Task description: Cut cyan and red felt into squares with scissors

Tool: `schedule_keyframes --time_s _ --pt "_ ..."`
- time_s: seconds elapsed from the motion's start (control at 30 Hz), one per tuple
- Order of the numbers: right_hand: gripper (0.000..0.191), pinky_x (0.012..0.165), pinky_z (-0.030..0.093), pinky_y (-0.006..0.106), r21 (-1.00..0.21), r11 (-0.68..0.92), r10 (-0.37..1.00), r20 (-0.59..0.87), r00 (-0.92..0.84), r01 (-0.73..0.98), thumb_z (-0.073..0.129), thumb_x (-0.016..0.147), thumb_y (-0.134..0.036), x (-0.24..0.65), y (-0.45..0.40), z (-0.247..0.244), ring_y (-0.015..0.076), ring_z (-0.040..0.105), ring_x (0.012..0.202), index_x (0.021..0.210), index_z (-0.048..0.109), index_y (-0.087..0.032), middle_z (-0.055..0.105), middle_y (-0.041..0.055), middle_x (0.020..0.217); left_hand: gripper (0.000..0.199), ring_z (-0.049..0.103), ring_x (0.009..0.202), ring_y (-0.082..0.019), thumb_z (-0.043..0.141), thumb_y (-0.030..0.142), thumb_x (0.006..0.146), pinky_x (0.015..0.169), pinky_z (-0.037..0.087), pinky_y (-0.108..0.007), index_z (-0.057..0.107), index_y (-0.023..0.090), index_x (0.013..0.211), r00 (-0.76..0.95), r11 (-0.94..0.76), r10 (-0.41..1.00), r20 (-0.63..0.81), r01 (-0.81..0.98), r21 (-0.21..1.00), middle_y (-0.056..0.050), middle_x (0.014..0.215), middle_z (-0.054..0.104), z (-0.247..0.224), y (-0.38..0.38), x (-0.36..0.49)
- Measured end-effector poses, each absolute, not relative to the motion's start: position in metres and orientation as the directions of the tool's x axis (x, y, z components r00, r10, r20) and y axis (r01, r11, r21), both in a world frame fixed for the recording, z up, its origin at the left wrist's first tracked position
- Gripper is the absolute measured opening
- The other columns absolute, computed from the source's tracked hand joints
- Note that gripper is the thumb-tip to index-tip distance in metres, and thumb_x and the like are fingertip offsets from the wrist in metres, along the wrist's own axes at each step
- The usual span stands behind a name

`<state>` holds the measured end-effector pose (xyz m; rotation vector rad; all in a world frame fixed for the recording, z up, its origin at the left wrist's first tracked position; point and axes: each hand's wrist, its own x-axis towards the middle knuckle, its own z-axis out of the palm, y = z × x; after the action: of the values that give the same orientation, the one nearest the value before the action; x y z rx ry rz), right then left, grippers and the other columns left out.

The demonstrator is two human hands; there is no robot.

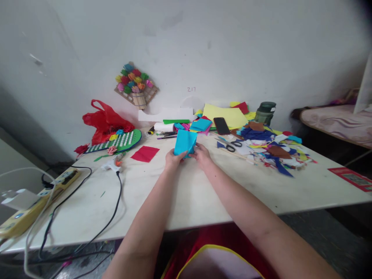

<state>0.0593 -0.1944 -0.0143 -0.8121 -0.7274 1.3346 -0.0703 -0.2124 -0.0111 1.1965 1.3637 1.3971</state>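
A bright blue sheet of paper (185, 142), bent up at its lower right corner, is held between my two hands over the middle of the white table. My left hand (174, 158) pinches its lower left edge with the thumb on top. At the lower right corner, the fingers of my right hand (201, 154) are closed on the same paper. A red paper square (145, 154) lies flat to the left. Scissors with dark handles (235, 145) rest to the right, beside scraps.
A glue gun (112, 164) with a black cable and a yellow power strip (40, 205) are on the left. A red bag (106, 120), phone (221, 126), green bottle (265, 112) and heaped paper scraps (279, 151) stand or lie farther back and right.
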Motion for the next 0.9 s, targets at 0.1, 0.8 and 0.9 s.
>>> schedule_keyframes --time_s 0.1,0.8,0.9 --pt "0.018 0.057 0.055 0.026 -0.757 0.046 0.999 0.026 0.041 -0.651 0.058 0.071 -0.011 0.059 -0.194 -0.014 0.0117 0.060 0.059 0.087 0.056 -0.018 0.063 -0.0010 0.069 0.050 0.063 0.061 -0.021 0.080 0.039 0.049 0.055 0.050 -0.030 0.058 0.014 0.086 -0.222 -0.078 0.974 0.047 -0.133 0.988 -0.005 0.069 0.065 -0.009 -0.215 -0.065" --pt "0.010 0.069 0.051 0.027 -0.741 -0.009 0.987 0.102 -0.125 -0.672 0.055 0.062 -0.008 0.054 -0.199 -0.017 0.0122 0.062 0.061 0.067 0.055 -0.018 0.065 -0.0003 0.066 0.020 0.064 0.058 -0.016 0.051 0.028 0.084 0.056 0.052 -0.023 0.058 0.009 0.081 0.154 0.287 0.958 -0.243 -0.451 0.845 -0.012 0.067 0.065 0.005 -0.224 -0.070" --pt "0.014 0.067 0.049 0.027 -0.773 0.030 0.986 0.126 -0.107 -0.634 0.055 0.058 -0.007 0.052 -0.199 -0.018 0.0123 0.060 0.061 0.066 0.057 -0.018 0.064 -0.0015 0.064 0.011 0.065 0.063 -0.017 0.057 0.022 0.080 0.061 0.053 -0.026 0.054 0.012 0.083 0.083 0.190 0.982 -0.171 -0.487 0.853 -0.010 0.069 0.066 -0.001 -0.220 -0.070"
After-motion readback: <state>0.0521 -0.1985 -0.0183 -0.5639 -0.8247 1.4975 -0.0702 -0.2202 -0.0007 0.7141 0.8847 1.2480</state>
